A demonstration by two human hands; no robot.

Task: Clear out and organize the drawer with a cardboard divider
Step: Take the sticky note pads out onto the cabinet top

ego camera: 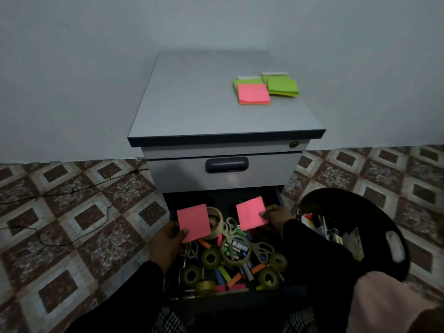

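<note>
no readable text, markings on items in the drawer (225, 195) too blurred

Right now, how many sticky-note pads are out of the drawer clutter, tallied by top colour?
Pink pads: 3, one in the left hand, one in the right hand, one on the cabinet top
Green pads: 2, both on the cabinet top
Total: 5

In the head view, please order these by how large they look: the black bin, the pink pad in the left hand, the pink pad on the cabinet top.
1. black bin, clearly largest.
2. pink pad in the left hand.
3. pink pad on the cabinet top.
The last two look close; the held pad is nearer the camera, so their true order is unsure.
</note>
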